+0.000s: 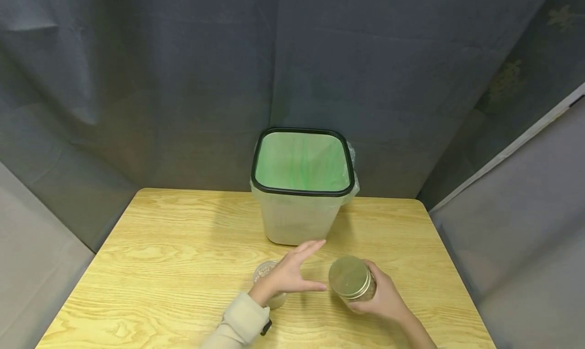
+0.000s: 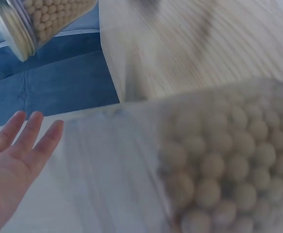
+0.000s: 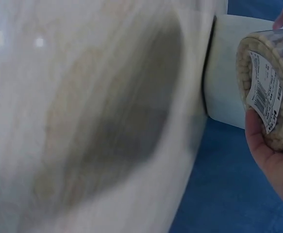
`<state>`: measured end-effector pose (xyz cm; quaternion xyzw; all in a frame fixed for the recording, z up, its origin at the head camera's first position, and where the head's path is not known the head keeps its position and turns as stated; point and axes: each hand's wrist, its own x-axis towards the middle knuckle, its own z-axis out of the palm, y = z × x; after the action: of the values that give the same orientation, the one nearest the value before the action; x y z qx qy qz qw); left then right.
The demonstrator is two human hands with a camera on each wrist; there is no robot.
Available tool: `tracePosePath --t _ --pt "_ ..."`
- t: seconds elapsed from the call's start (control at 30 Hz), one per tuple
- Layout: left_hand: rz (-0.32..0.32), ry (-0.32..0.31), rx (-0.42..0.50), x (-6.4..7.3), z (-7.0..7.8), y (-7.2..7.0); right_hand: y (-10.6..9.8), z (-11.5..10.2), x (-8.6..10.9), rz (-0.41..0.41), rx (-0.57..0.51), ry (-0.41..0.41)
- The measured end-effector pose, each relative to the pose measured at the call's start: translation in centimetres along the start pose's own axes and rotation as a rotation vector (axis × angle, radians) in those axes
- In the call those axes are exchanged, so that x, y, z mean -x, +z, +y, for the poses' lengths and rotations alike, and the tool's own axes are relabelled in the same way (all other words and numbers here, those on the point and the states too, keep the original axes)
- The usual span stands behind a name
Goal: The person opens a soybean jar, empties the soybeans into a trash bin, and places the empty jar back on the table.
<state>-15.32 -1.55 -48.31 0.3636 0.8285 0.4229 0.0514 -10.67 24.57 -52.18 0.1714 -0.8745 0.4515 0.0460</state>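
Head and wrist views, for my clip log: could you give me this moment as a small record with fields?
Right hand: grips the gold-lidded jar
Gold-lidded jar: tilted; beige balls inside; label on its base
Left hand: fingers and thumb spread toward that jar, a gap between
Other jar: on the wooden table, partly hidden behind the left hand; beige balls inside too
Bin: black-rimmed, greenish inside, farther back on the table

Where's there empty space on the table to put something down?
The biggest bare patch of table is between its left edge and the left jar. A smaller one lies between the right hand and the right edge. It's crowded in front of the bin: both hands, left jar and gold-lidded jar.
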Motion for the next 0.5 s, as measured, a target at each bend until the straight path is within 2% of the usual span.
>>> tracePosePath --t 0.13,0.23,0.33,0.5 --pt "-0.016 0.003 0.027 -0.6 0.2 0.4 -0.7 -0.5 -0.2 0.01 0.076 -0.019" --pt "-0.034 0.03 0.065 -1.1 0.4 0.9 -0.9 -0.7 -0.3 0.008 0.107 -0.035" --pt "-0.048 0.077 0.081 -1.6 0.5 1.6 -0.8 -0.8 -0.4 0.002 0.119 -0.039" --pt "-0.071 0.188 0.033 -2.2 0.7 2.6 -0.7 -0.9 -0.4 -0.018 0.113 -0.018"
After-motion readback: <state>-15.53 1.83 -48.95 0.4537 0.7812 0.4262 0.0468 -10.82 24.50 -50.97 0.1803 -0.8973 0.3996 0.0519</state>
